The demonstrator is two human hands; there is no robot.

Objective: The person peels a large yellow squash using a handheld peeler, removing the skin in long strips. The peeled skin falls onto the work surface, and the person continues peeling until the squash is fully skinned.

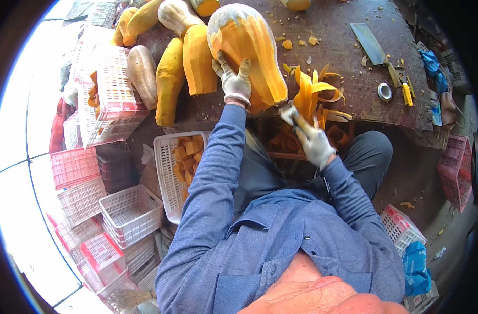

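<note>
A large, partly peeled squash (pixel 248 51) lies on the wooden table, with pale grey skin left at its far end and bare orange flesh toward me. Gloved, my left hand (pixel 235 80) grips its near side with the fingers spread over the flesh. My right hand (pixel 316 143), also gloved, holds what looks like a peeler (pixel 289 114) by the near, cut end of the squash; blur hides the tool's details. Long orange peel strips (pixel 311 94) are heaped at the table edge just beyond that hand.
Several other squashes (pixel 170 82) lie to the left. At right are a cleaver (pixel 368 43), a tape roll (pixel 384 92) and a yellow-handled cutter (pixel 408 94). Cut squash chunks fill part of a white crate (pixel 166 168). Stacked plastic crates (pixel 131 212) stand at left.
</note>
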